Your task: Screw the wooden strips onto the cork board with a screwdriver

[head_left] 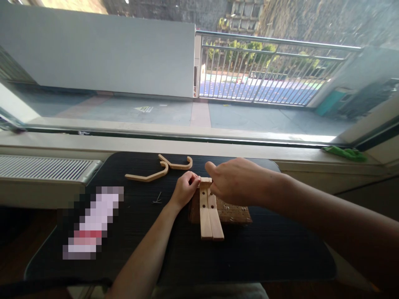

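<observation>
Two pale wooden pieces (205, 222) lie side by side, with several dark round holes in them, on top of a scuffed brown wooden block (233, 212). My left hand (186, 189) is closed, thumb and fingertips pinching at the left side of their far end. Over the right side of that same end, my right hand (232, 180) is curled into a fist; whatever it grips is hidden behind the fingers. Left of my left hand, a few thin metal screws or nails (158, 199) rest on the black table (249, 257).
Two bent wooden hooks (146, 177) lie touching or overlapping near the table's far edge. A blurred-out pinkish item (93, 220) is at left. Beyond the table are a white radiator (46, 170), a window sill (140, 143) and a green cloth (344, 153).
</observation>
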`<state>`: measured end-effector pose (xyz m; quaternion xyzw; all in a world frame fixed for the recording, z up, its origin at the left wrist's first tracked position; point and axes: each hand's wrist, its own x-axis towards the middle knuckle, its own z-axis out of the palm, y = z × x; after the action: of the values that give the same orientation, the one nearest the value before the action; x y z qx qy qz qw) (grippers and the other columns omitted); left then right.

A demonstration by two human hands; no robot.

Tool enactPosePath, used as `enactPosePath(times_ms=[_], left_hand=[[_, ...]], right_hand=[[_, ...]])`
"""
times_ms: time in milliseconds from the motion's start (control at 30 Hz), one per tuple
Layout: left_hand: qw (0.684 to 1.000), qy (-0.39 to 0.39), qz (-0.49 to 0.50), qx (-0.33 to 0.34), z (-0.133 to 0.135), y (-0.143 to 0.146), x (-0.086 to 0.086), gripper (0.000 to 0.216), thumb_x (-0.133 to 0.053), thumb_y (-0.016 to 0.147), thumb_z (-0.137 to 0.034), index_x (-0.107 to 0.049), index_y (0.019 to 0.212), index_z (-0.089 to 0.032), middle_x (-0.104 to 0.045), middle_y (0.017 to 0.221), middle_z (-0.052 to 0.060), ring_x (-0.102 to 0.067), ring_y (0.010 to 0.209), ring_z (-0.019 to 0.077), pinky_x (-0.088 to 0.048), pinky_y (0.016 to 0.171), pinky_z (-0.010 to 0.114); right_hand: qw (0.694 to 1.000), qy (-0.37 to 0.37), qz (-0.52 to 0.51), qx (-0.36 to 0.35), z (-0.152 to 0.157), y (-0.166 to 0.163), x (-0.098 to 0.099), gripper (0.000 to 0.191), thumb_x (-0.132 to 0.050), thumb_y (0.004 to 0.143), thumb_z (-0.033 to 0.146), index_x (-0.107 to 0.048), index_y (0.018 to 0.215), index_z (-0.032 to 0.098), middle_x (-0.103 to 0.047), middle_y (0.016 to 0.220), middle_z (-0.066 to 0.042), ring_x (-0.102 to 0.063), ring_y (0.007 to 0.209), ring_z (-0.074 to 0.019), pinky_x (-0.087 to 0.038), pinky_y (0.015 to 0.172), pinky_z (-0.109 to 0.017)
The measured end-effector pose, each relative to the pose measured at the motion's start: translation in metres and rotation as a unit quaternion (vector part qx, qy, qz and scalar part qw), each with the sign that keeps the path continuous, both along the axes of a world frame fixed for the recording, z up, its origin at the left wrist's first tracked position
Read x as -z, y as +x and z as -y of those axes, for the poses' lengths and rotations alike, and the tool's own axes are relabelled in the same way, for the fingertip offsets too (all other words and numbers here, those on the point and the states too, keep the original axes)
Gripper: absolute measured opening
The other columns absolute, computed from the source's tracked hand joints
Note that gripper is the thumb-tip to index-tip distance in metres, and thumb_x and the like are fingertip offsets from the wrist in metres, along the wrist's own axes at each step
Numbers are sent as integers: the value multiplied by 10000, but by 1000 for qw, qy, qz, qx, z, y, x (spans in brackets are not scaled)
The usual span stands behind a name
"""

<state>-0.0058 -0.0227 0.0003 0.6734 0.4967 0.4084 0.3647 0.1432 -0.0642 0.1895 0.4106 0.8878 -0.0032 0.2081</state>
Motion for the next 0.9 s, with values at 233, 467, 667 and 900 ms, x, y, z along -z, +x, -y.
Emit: enactPosePath(times_ms=[233,467,667,900], left_hand=[[1000,0,-6,-5,1,1,-1,280,-486,817,-409,-484,627,-203,-567,672,2,-503,641,149,-403,629,268],[1000,-1,-1,-7,1,1,-4,276,-502,816,-384,-468,611,-203,-542,651,-11,-510,645,148,-420,631,261],[1000,-5,-5,-11,2,2,-6,272,-508,817,-374,-472,611,-201,-538,645,-14,-510,646,145,-429,638,257],[1000,-11,-2,-4,2,1,-3,257,-533,826,-378,-536,666,-178,-571,690,-7,-541,688,154,-433,660,261]], right_hand=[[997,-11,-49,60,-3,5,2,346,-406,919,219,-541,1211,91,-666,726,-82,-616,580,-226,-265,437,-306],[990,-50,-127,29,-3,12,11,255,-408,911,144,-584,1087,89,-640,722,-74,-424,455,-131,-272,434,-304],[988,-8,-136,-69,1,19,14,194,-437,879,31,-614,923,96,-615,902,-123,-445,594,-141,-330,503,-289],[938,-88,-336,14,-7,25,40,188,-423,922,128,-497,1095,138,-626,943,-70,-535,706,-149,-416,631,-283]])
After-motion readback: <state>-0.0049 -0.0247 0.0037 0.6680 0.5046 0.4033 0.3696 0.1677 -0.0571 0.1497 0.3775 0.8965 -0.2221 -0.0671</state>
